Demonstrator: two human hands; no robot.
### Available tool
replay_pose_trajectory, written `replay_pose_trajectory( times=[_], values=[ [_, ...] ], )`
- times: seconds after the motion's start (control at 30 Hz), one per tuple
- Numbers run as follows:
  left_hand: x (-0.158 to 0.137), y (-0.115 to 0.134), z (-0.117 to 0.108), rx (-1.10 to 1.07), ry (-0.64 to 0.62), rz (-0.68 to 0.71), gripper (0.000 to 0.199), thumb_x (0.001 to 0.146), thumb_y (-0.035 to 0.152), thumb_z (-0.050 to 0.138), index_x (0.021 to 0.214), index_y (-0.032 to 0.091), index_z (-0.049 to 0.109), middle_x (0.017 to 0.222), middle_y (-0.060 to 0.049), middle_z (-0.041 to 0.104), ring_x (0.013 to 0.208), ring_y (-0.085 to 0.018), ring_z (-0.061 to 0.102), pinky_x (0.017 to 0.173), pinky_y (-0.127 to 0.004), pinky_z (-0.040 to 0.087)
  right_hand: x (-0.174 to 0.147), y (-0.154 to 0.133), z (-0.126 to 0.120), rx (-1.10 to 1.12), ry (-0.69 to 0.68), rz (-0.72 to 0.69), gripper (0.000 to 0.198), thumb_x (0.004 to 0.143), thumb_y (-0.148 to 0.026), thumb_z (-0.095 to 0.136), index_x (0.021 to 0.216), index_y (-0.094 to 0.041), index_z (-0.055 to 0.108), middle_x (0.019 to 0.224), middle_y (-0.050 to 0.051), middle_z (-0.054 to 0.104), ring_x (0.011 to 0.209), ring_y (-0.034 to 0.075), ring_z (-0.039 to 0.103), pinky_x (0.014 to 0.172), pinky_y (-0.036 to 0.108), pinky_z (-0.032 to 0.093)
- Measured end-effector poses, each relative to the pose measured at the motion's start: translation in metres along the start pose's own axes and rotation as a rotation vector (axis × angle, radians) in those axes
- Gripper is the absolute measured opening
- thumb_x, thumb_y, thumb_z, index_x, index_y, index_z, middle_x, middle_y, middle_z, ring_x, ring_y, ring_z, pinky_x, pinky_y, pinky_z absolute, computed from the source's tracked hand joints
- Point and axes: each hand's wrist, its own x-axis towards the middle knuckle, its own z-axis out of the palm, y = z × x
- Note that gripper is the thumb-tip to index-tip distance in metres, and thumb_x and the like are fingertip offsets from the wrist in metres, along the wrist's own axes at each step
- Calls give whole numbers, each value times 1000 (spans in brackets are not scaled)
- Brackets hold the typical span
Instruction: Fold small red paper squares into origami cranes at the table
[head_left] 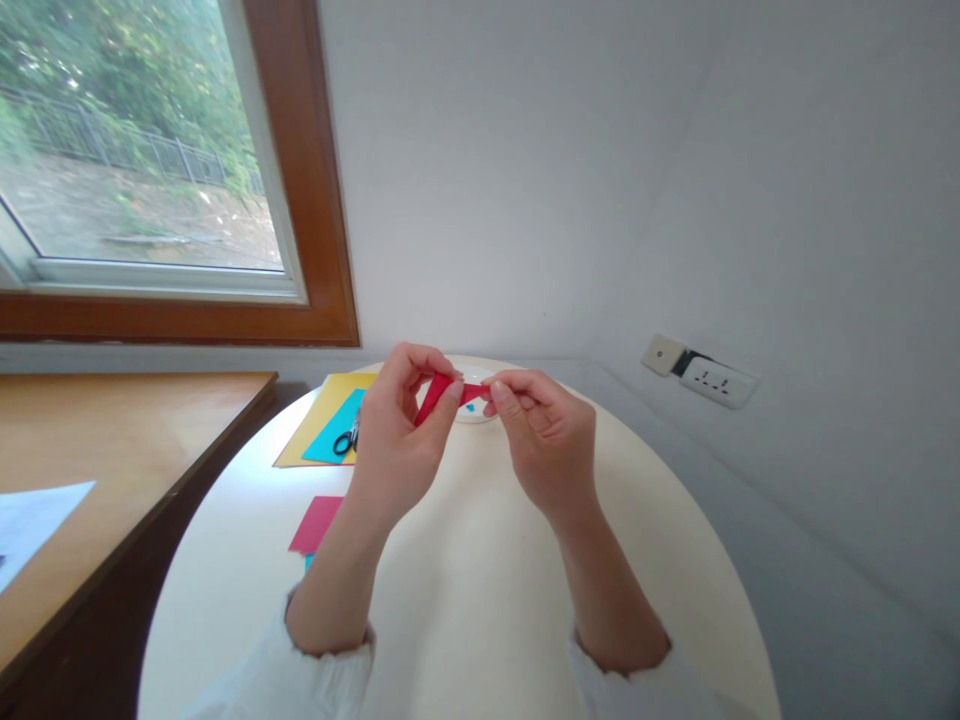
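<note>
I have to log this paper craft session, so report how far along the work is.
Done, judging by the layout: the scissors lie set down on the blue sheet over the yellow sheet. In hand: the left hand and right hand pinch a small red paper strip, partly folded, above the round white table. Left: a pink sheet lies flat, apparently untouched; the strip's final shape cannot be told.

It is looking like a room in a home: a wood-framed window point(150, 160) is facing a garden, a wall socket point(716, 380) is showing, craft paper point(330, 425) is lying on a round table point(465, 600).
</note>
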Motion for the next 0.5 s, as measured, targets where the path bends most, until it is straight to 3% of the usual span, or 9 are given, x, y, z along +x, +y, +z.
replay_pose_trajectory(
  times=[0.2,0.5],
  values=[
    [1,-2,-2,21,14,-5,11,76,19,60,80,19,49,78,0,55,77,-12,57,73,-25,50,2,1,-2,41,-1,27,13,80,-29,56,81,-19,63,74,2,68,66,13,62,63,27,50],
    [0,-1,1,6,-20,-16,12,76,20,60,80,20,48,79,-1,55,79,-14,58,74,-29,51,0,3,2,-46,-32,-36,11,80,-25,56,71,-19,59,70,1,62,67,13,56,65,29,47]
  ],
)
